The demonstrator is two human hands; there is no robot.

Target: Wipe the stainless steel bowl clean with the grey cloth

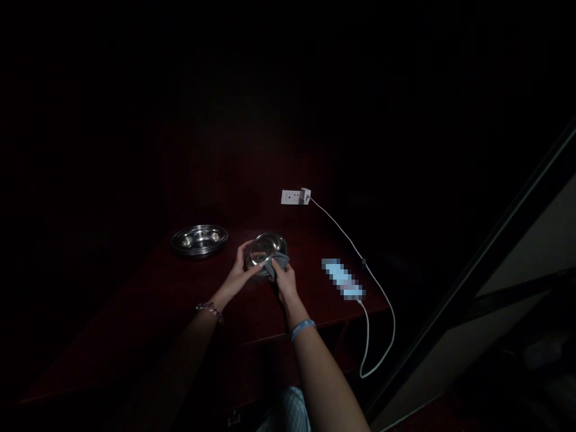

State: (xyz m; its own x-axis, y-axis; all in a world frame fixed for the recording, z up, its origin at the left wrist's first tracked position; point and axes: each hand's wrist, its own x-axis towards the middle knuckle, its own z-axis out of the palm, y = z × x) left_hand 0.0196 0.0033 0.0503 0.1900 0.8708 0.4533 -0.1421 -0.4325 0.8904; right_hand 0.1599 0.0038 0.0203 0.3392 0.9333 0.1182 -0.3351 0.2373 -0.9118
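A shiny steel bowl [263, 245] is tilted with its inside toward me, just over the dark red table. My left hand [240, 273] grips its left side, with the thumb along the near rim. At the near right rim, my right hand [285, 279] pinches a grey cloth [279, 261] and presses it against the bowl. The fingers behind the bowl and under the cloth are hidden. Left of my hands, a stack of shallow steel plates [200, 240] sits on the table.
A phone [342, 279], blurred out, lies right of my hands. Its white cable [393, 318] loops over the table's right edge and up to a charger [305, 195] in the wall socket [290, 197]. The surroundings are very dark.
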